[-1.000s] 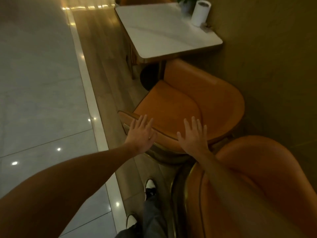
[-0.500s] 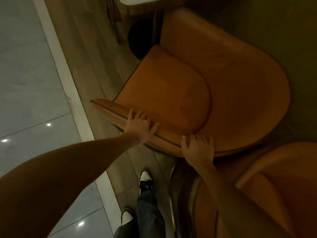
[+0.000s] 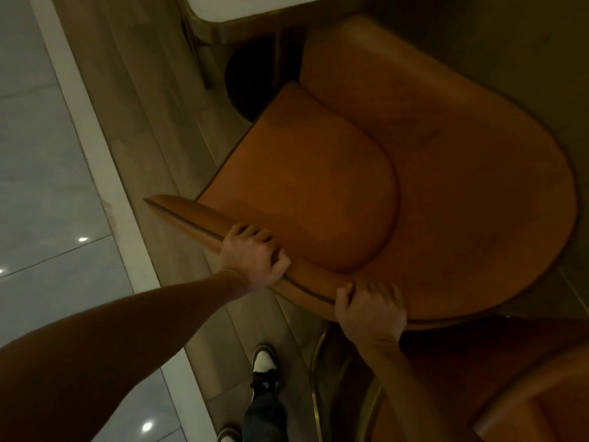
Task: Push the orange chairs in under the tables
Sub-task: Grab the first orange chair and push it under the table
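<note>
An orange tub chair (image 3: 366, 186) with a rounded seat cushion fills the middle of the head view, its open front facing the white-topped table (image 3: 242, 8) at the top edge. My left hand (image 3: 253, 255) grips the chair's curved rim on the near left, fingers curled over the edge. My right hand (image 3: 371, 309) grips the same rim further right, its fingers lying over the top. A second orange chair (image 3: 526, 393) sits at the bottom right, right behind the first.
The dark round table base (image 3: 251, 78) stands just ahead of the seat. A dark wall (image 3: 526, 43) runs along the right. Wooden flooring (image 3: 153, 116) lies left of the chair, then a pale strip and glossy tiles (image 3: 41, 186). My shoe (image 3: 263, 362) is below the chair.
I have stepped closer and the camera tilted down. Both hands went from flat and open above the rim to curled round it. The table top slid almost out of view.
</note>
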